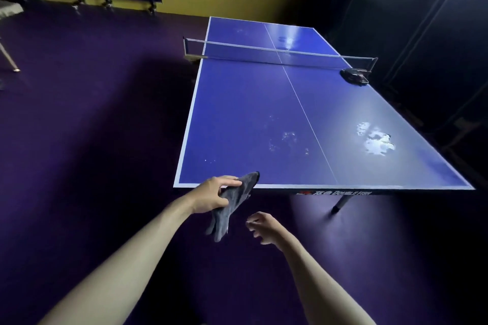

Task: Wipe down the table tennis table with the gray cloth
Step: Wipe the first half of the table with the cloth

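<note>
Our left hand [214, 195] gripped the gray cloth [232, 203]; our right hand [264, 228] hung loosely open. We judged flattening it on the table [237, 113] best for wiping the smudges [375, 140].

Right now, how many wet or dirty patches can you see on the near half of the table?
2: a bright patch right of the centre line, and a fainter speckled patch left of it. Faint ones may escape the glare.

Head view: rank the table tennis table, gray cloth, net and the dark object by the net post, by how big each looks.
1. Table tennis table, by far the largest.
2. Net, spanning the table's width.
3. Gray cloth, held in the left hand; nearness to the camera inflates it.
4. Dark object, smallest, though farther away.
</note>
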### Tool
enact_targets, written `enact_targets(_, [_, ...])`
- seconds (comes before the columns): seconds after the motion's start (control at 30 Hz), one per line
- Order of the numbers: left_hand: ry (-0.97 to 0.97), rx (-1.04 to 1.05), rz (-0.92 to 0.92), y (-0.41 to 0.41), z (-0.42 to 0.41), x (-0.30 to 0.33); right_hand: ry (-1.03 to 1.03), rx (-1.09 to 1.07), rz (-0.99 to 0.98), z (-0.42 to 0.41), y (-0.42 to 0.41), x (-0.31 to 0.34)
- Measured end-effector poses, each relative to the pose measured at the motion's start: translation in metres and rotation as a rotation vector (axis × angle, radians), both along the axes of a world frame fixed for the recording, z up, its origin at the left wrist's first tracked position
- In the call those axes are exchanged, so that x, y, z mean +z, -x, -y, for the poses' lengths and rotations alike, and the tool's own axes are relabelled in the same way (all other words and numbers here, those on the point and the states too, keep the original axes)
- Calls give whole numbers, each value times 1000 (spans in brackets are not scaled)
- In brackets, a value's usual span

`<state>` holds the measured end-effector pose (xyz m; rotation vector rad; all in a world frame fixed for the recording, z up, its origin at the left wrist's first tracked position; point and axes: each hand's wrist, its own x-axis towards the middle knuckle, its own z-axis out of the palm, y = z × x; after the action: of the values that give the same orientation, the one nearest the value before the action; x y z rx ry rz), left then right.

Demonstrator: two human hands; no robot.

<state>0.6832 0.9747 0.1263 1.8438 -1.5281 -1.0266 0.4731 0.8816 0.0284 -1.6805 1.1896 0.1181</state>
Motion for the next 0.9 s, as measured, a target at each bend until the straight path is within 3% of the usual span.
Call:
enact_targets(0.33, [91, -26, -152, -69, 150, 25, -330, -449, 274, 112, -94, 13])
enact_targets(0.47, [113, 19, -323, -93, 205, 29, -459, -495, 479, 169, -122, -13])
enact_targets(0.6, [101, 94, -357, -124, 257, 21, -538, -638, 714, 231, -153, -21])
enact_targets(0.9, [29, 318, -518, -181, 334, -5, -535, -603, 721, 341, -205, -30])
